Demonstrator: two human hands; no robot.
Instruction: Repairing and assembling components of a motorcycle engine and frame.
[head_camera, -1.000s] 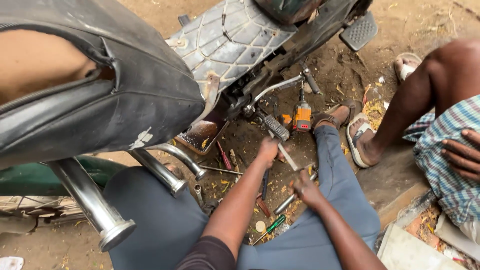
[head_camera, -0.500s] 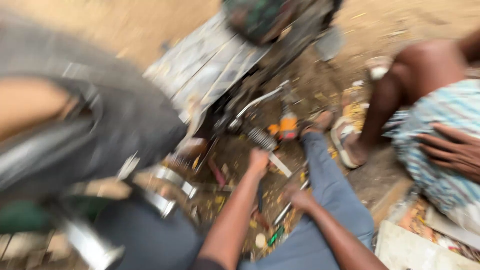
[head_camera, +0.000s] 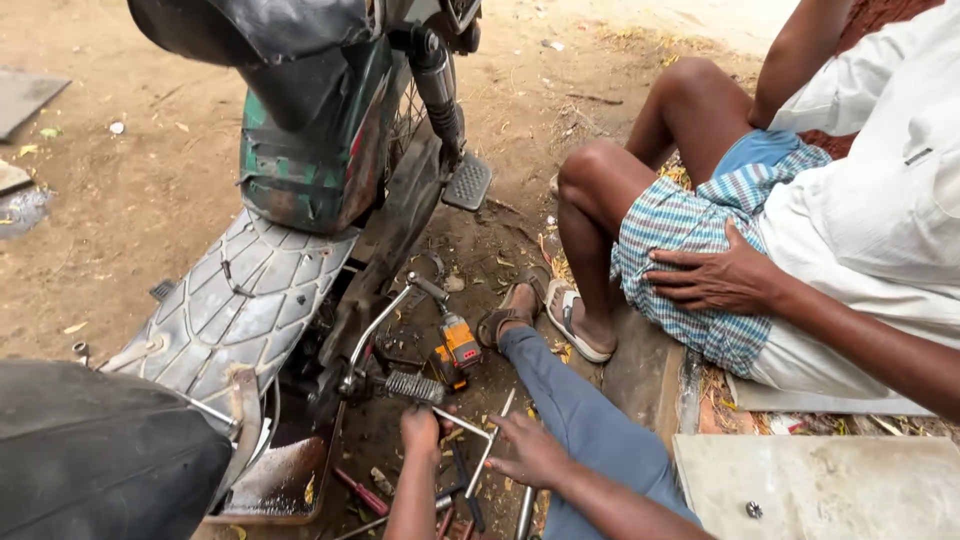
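**Desk:** How do the 2 arms sit in the frame?

**Photographer:** Both forearms rise from the bottom edge, side by side, reaching down over dirt ground toward the underside of a green moped (head_camera: 320, 170). The left hand (head_camera: 420, 430) is stretched forward, knuckles up, just below the ribbed footpeg (head_camera: 413, 387). The right hand (head_camera: 530, 452) sits a little nearer the wearer, beside a blue trouser leg (head_camera: 580, 420).

**Desk:** What do the hands hold?

**Photographer:** A bent metal rod (head_camera: 480, 440) runs between them. The left hand is curled closed around one end of it. The right hand is half-open, fingers spread and lying against the rod's long shaft; whether it truly grips is not clear.

**Desk:** Where does the rod lie?

**Photographer:** Low over the ground, just behind the footpeg, its shaft slanting up to the right. An orange cordless driver (head_camera: 457, 345) lies near it, further from the wearer, beside the silver kick lever (head_camera: 385, 320).

**Desk:** Anything else around?

**Photographer:** Loose hand tools (head_camera: 455, 500) are scattered on the dirt under the wrists, 1 with a red handle. To the right a seated person in a white shirt and checked cloth rests 1 hand (head_camera: 715, 280) on a thigh, sandalled foot (head_camera: 575, 320) close to the driver. A pale stone slab (head_camera: 820, 485) lies at lower right.
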